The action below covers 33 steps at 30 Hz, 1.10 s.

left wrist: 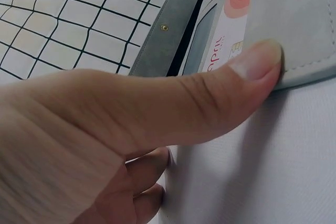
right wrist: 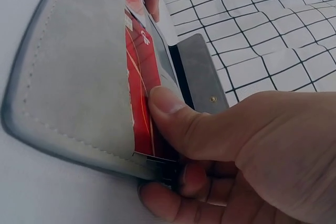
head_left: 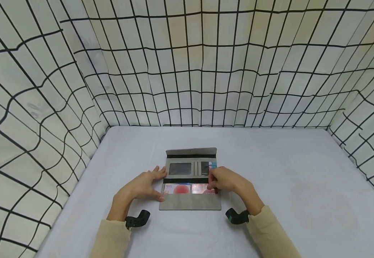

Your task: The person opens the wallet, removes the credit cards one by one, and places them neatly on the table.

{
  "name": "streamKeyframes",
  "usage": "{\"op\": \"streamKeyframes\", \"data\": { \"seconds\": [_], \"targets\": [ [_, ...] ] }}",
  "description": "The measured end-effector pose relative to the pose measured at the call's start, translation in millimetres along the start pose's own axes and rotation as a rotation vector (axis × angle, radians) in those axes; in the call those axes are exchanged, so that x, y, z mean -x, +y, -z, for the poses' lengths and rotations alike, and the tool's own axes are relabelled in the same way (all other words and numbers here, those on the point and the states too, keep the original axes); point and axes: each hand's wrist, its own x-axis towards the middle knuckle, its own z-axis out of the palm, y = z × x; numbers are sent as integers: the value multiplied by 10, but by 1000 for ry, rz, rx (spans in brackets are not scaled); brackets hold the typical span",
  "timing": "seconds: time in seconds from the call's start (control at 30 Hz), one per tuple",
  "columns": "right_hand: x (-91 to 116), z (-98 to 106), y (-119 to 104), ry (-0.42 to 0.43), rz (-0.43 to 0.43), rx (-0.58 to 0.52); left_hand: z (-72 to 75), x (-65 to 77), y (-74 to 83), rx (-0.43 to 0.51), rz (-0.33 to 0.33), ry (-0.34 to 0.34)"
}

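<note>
A grey wallet [head_left: 190, 202] lies unfolded on the white table. My left hand [head_left: 145, 184] spreads along its left side; in the left wrist view the thumb [left wrist: 257, 64] presses the stitched corner. At the wallet's right side is my right hand [head_left: 224, 179]. In the right wrist view it pinches a red card [right wrist: 140, 82] near its outer end, the thumb on its face and other fingers curled below, partly hidden. The card sits in the lower pocket. A white card with a pink-red circle [head_left: 178, 189] fills the left part of that pocket.
Above the pocket are a dark window [head_left: 180, 168] and a second slot with a bluish card [head_left: 212, 165]. A flap with a brass snap [right wrist: 212, 99] lies at the wallet's far edge. Black netting [head_left: 203, 71] over white sheeting rises behind the table [head_left: 287, 179].
</note>
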Motion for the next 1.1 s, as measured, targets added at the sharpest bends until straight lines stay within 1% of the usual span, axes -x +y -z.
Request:
{"op": "streamKeyframes", "data": {
  "seconds": [0.2, 0.37, 0.5, 0.57, 0.77, 0.87, 1.07, 1.1],
  "targets": [
    [-11, 7, 25, 58, 20, -15, 2, -3, 11, 5, 0, -6],
    [-36, 22, 32, 102, 31, -2, 8, -5, 3, 7, -5, -3],
    [-43, 38, 47, 97, 54, 8, 12, -4, 1, 11, -13, 1],
    [-35, 53, 59, 84, 53, 6, 11, -3, 6, 23, -11, 0],
    [32, 111, 110, 43, -22, -8, -1, -18, -1, 34, -18, -8],
    [50, 125, 124, 23, -38, -18, 3, -22, -8, 25, -30, -7],
    [53, 130, 114, 44, -44, -26, 7, -21, -3, 15, -41, -5],
    [52, 132, 115, 54, -50, -27, 3, -20, -2, 21, -32, -5]
  ]
}}
